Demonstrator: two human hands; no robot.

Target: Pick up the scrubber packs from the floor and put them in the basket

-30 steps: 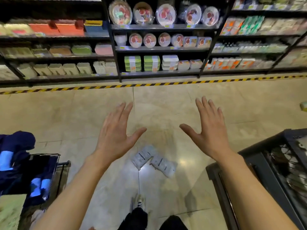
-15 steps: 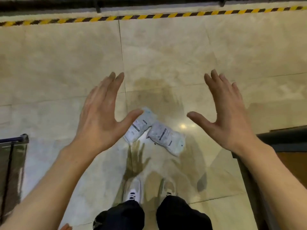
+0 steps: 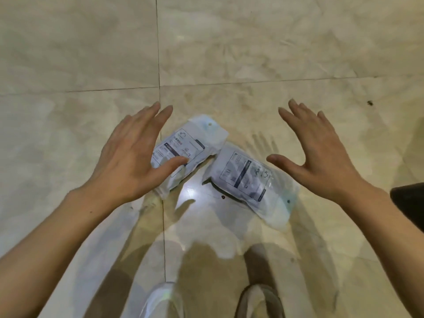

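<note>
Two scrubber packs in white plastic wrap with printed labels lie side by side on the glossy floor. The left pack [image 3: 192, 143] is partly covered by my left hand [image 3: 130, 157], which hovers over its near left end with fingers spread and the thumb across the label. The right pack [image 3: 250, 182] lies slanted toward the lower right. My right hand [image 3: 319, 157] is open just to the right of it, thumb pointing at its label, holding nothing. Whether either hand touches a pack I cannot tell. The basket is mostly out of view.
Beige marble tiles with dark grout lines [image 3: 158, 53] fill the view. A dark corner [image 3: 410, 203] shows at the right edge behind my right forearm. My two shoes [image 3: 165, 299] stand at the bottom, close to the packs.
The view has dropped closer to the floor; the shelves, tape line and carts have left the frame. Both open hands have come down toward the two packs, which now look much larger.
</note>
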